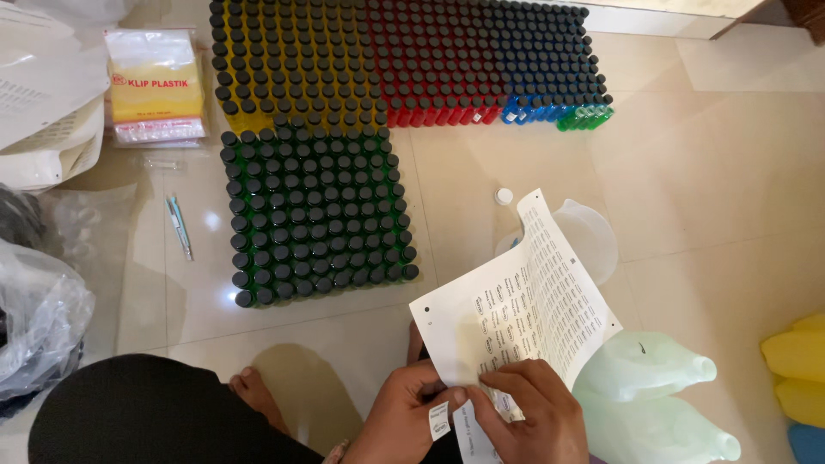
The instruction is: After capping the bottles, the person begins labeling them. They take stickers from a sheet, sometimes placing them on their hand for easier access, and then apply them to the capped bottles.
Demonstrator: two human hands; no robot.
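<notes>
My left hand (402, 418) and my right hand (531, 416) are together at the bottom of the head view, both on a white sheet of small stickers (516, 305) that curls upward. A small peeled label (440, 421) sits on my left hand's fingers. My right hand's fingers pinch the sheet's lower edge. Beyond the sheet stands a block of green bottles with black caps (314, 213) on the tiled floor.
Rows of yellow (292, 60), red (434, 64) and blue bottles (546, 69) with black caps fill the far floor. A pen (180, 226), a packet of plastic bags (155, 84), translucent jugs (653, 387), a clear measuring cup (589, 236) and my bare foot (258, 397) lie nearby.
</notes>
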